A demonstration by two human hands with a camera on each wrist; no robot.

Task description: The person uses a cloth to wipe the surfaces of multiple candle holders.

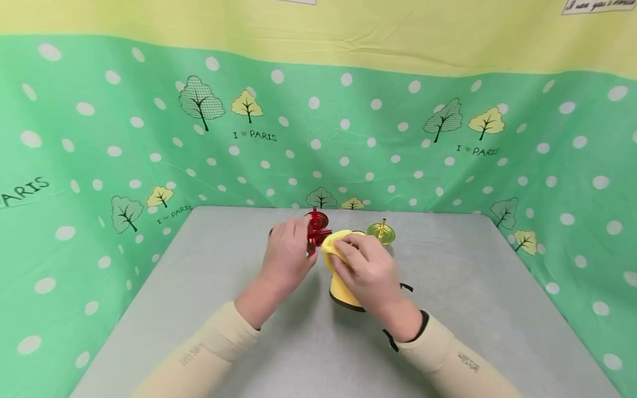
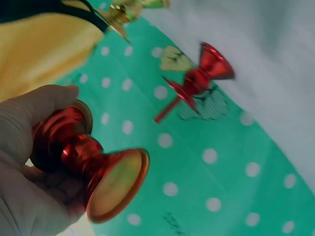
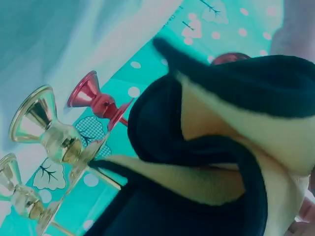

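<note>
My left hand (image 1: 287, 251) grips a red metallic candle holder (image 2: 81, 147) round its body, thumb on one side, with its wide flared base facing the left wrist camera. Close beside it, my right hand (image 1: 370, 271) pinches a yellow cloth with black trim (image 1: 343, 290), bunched and folded over. From the head view I cannot tell whether the cloth touches the held candle holder. In the right wrist view the cloth's dark edges (image 3: 221, 142) fill much of the picture and hide most of the right fingers.
Another red candle holder (image 1: 317, 220) stands upright at the back of the grey table (image 1: 224, 232), a rod rising from its dish. Gold candle holders (image 3: 47, 128) stand to its right, one partly behind the cloth. A green dotted curtain (image 1: 343, 143) hangs round the table.
</note>
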